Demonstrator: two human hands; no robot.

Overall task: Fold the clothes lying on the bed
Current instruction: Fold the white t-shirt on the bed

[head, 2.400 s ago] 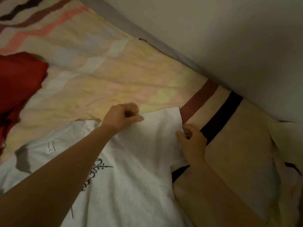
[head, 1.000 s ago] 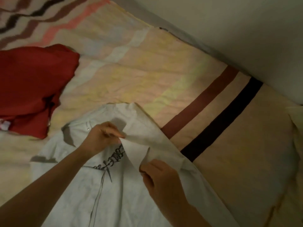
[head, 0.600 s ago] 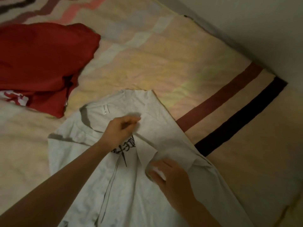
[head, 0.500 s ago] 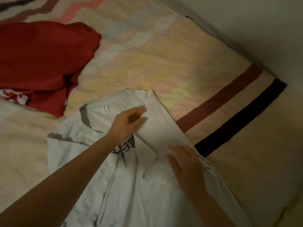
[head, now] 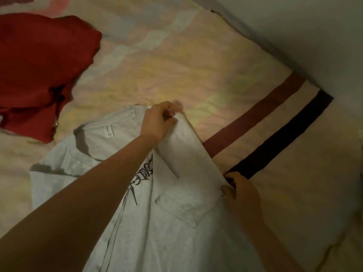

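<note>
- We see the bed under a pale cover with soft yellow and pink patches; on the right the cover has one dark red stripe and one black stripe, side by side.
- The wall runs along the far right side of the bed.
- The white shirt lies flat on the near middle of the bed, its collar to the far side and a black print on the chest. Its right side is folded over toward the middle.
- The red garment lies crumpled at the far left, apart from the shirt.
- Our left hand reaches across the shirt and pinches the cloth at the right shoulder, fingers curled around the folded edge.
- Our right hand grips the right edge of the shirt lower down, just where the black stripe ends; the thumb presses on the cloth.
- The two hands are well apart, both on the same folded edge.
- A small label shows inside the collar.
</note>
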